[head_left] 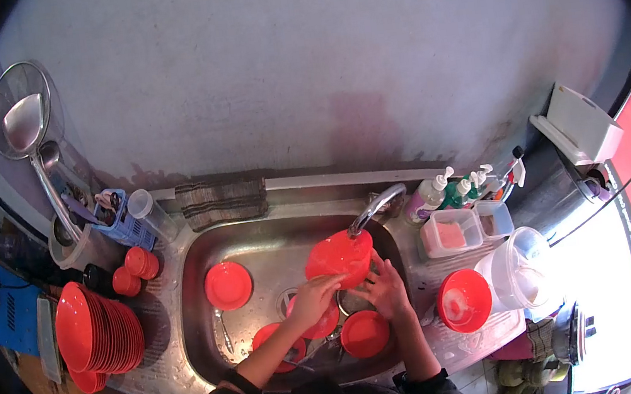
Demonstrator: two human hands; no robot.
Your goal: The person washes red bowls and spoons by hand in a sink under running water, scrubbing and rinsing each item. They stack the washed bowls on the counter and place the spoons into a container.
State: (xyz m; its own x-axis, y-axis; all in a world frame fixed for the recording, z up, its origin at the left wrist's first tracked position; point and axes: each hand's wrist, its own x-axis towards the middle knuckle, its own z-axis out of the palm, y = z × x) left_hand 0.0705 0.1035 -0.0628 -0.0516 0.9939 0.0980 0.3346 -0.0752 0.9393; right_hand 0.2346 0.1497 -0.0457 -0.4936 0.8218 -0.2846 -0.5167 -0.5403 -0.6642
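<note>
A red plate (pixel 338 257) is tilted under the faucet (pixel 379 207) above the sink, and both hands are on it. My left hand (pixel 317 296) grips its lower edge, fingers pointing right. My right hand (pixel 385 292) holds its lower right side, fingers bent and partly hidden. In the sink (pixel 250 239) below lie several red dishes: one dish (pixel 228 286) at the left, another dish (pixel 365 334) below the right hand, and others partly covered by my left forearm. A spoon (pixel 226 333) rests on the sink floor.
Stacked red plates (pixel 101 330) stand on the left drainboard near small red cups (pixel 137 268). To the right are pump bottles (pixel 428 198), a plastic tub (pixel 450 232) and a red bowl (pixel 464 301) with foam. A striped cloth (pixel 223 202) hangs at the back rim.
</note>
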